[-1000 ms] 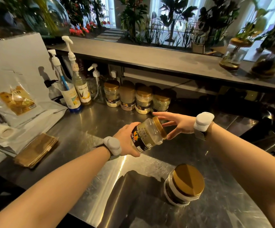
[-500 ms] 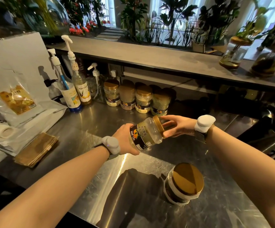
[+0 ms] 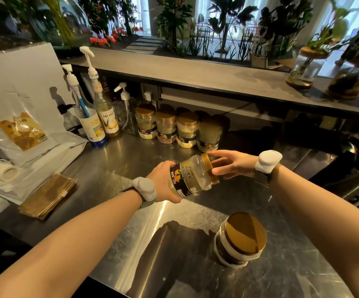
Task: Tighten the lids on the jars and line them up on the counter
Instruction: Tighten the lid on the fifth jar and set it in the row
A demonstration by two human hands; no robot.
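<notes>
**Held jar gripped at both ends, in front of the jar row**

The jar row (image 3: 177,130) is four gold-lidded jars standing side by side at the back of the steel worktop (image 3: 114,168). In front of the row, lifted clear of the worktop, the held jar (image 3: 193,176) lies tilted, with its base toward the person's left. Its lid (image 3: 209,166) points right and slightly up. The left hand (image 3: 163,182) grasps the base end, its fingers wrapped round the labelled body. The right hand (image 3: 233,163) grasps the lid, with the thumb on the upper rim and the fingers (image 3: 219,172) curled over the lower rim. Each wrist carries a pale band (image 3: 268,161). Further in front of the row and a little to its right, a second jar (image 3: 237,240) stands upright on the worktop, capped in gold and well apart from the held jar. Just left of the row stand pump bottles (image 3: 101,117). Farther left lie clear bags (image 3: 21,132), and in front of those a stack of brown sheets (image 3: 47,195).
</notes>
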